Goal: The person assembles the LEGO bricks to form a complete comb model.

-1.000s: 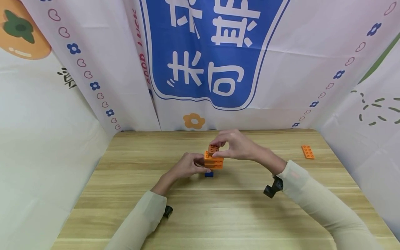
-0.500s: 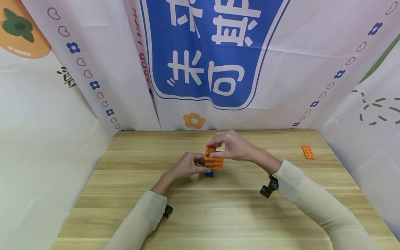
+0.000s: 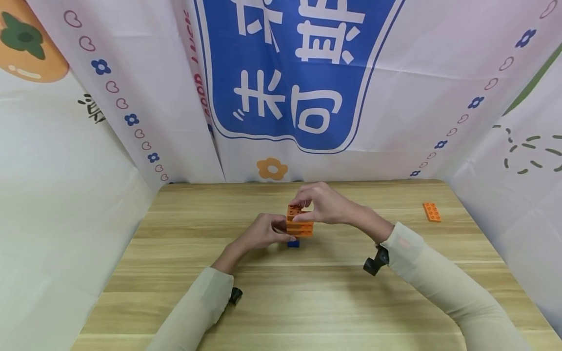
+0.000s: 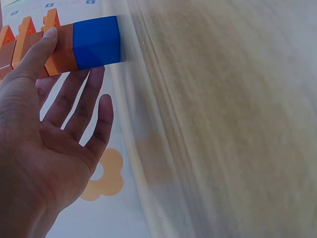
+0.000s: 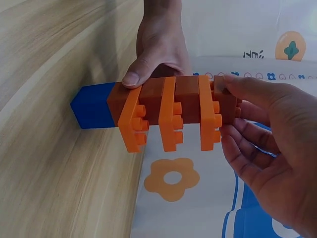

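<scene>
A toy brick tower stands on the wooden table, with a blue brick [image 5: 94, 106] at its base. Above that, brown bricks [image 5: 187, 100] alternate with thin orange plates [image 5: 168, 119] that jut out to one side. My left hand [image 3: 262, 231] steadies the tower low down; in the right wrist view its thumb presses the lowest brown brick. The top brown brick [image 5: 227, 109] sits above the uppermost orange plate, and my right hand [image 3: 327, 202] pinches it between thumb and fingers. Whether that brick is fully seated on the plate cannot be told.
A loose orange plate [image 3: 432, 212] with studs up lies at the right rear of the table [image 3: 307, 302]. Printed white cloth [image 3: 417, 97] hangs behind the table and along both sides.
My right hand has shifted slightly left with the brown brick, which now lines up with the tower's left end. My left hand has stayed in place.
</scene>
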A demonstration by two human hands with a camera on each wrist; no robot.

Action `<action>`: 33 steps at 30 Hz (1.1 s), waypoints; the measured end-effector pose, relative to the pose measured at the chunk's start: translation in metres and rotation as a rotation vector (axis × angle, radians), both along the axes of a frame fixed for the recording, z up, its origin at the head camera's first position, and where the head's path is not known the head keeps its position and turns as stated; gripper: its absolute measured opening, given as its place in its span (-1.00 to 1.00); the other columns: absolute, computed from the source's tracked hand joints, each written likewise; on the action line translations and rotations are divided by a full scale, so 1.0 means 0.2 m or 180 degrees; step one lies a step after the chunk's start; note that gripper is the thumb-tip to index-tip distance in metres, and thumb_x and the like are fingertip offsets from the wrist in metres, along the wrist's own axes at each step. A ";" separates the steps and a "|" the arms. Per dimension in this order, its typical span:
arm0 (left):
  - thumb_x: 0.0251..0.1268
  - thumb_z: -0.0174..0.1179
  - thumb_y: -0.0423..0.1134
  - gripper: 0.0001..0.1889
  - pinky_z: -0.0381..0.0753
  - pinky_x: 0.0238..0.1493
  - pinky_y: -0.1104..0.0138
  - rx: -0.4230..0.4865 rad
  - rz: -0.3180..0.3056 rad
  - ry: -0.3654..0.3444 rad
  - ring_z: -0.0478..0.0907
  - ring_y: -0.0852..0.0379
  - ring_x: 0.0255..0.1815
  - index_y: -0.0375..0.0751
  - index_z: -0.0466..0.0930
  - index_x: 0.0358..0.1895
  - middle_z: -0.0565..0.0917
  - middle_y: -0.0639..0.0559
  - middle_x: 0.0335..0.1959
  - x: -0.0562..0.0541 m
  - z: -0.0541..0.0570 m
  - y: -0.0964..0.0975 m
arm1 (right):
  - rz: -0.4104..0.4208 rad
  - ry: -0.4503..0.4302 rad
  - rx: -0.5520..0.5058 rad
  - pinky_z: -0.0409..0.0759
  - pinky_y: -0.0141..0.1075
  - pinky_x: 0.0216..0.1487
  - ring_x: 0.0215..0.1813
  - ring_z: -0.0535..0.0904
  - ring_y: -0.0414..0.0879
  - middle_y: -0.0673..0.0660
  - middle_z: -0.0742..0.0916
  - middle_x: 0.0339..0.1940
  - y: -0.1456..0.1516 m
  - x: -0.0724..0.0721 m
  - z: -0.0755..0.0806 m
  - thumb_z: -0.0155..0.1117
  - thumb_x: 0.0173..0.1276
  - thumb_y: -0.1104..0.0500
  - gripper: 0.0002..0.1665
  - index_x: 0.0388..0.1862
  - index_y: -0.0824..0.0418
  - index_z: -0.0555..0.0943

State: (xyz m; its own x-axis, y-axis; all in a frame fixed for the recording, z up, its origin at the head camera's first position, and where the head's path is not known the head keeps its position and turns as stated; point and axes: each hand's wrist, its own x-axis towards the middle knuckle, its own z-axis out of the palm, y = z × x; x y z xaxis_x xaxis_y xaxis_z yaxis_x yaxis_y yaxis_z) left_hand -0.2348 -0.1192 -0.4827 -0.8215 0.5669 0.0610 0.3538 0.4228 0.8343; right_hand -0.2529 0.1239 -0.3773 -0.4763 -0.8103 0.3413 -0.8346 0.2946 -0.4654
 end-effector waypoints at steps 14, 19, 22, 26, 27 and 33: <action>0.32 0.53 -0.15 -0.77 0.75 -0.04 0.27 -0.0050 0.0010 0.0014 0.76 0.19 -0.16 -0.11 0.79 -0.05 0.84 0.09 -0.17 0.00 0.00 0.00 | -0.0051 -0.0198 0.0199 0.75 -0.22 -0.05 -0.15 0.75 -0.13 0.03 0.81 -0.17 0.00 0.01 0.04 0.56 0.37 0.17 -0.66 0.07 0.30 0.81; 0.33 0.52 -0.16 -0.77 0.75 -0.04 0.27 -0.0043 0.0016 0.0005 0.76 0.19 -0.15 -0.11 0.78 -0.03 0.84 0.08 -0.17 0.01 0.00 0.00 | -0.0071 -0.0217 0.0220 0.76 -0.20 -0.04 -0.14 0.75 -0.17 0.04 0.80 -0.17 -0.01 0.03 0.06 0.59 0.35 0.17 -0.65 0.07 0.29 0.81; 0.32 0.53 -0.16 -0.77 0.75 -0.04 0.27 -0.0044 0.0016 0.0000 0.76 0.19 -0.16 -0.11 0.78 -0.04 0.84 0.09 -0.17 0.01 0.01 0.01 | -0.0113 -0.0209 0.0246 0.76 -0.18 -0.04 -0.14 0.75 -0.17 0.04 0.80 -0.17 -0.01 0.03 0.06 0.59 0.35 0.18 -0.65 0.07 0.30 0.81; 0.32 0.53 -0.16 -0.76 0.75 -0.03 0.28 -0.0043 0.0014 0.0006 0.76 0.19 -0.16 -0.12 0.78 -0.03 0.84 0.09 -0.17 0.00 0.01 0.01 | -0.0127 -0.0172 0.0267 0.75 -0.24 -0.04 -0.14 0.76 -0.13 0.05 0.81 -0.18 -0.01 0.02 0.06 0.59 0.35 0.18 -0.64 0.07 0.31 0.81; 0.32 0.53 -0.17 -0.76 0.75 -0.03 0.28 -0.0035 0.0014 0.0003 0.76 0.19 -0.16 -0.12 0.78 -0.03 0.84 0.08 -0.17 0.00 0.01 0.01 | -0.0129 -0.0163 0.0268 0.75 -0.25 -0.05 -0.14 0.76 -0.13 0.05 0.81 -0.18 -0.01 0.02 0.06 0.59 0.35 0.18 -0.64 0.06 0.31 0.81; 0.32 0.53 -0.18 -0.77 0.75 -0.02 0.28 -0.0047 0.0021 0.0012 0.76 0.19 -0.15 -0.13 0.78 -0.04 0.84 0.07 -0.17 0.00 0.00 0.00 | -0.0154 -0.0189 0.0280 0.71 -0.35 -0.07 -0.15 0.76 -0.08 0.03 0.80 -0.19 -0.02 0.01 0.06 0.58 0.36 0.17 -0.64 0.07 0.30 0.81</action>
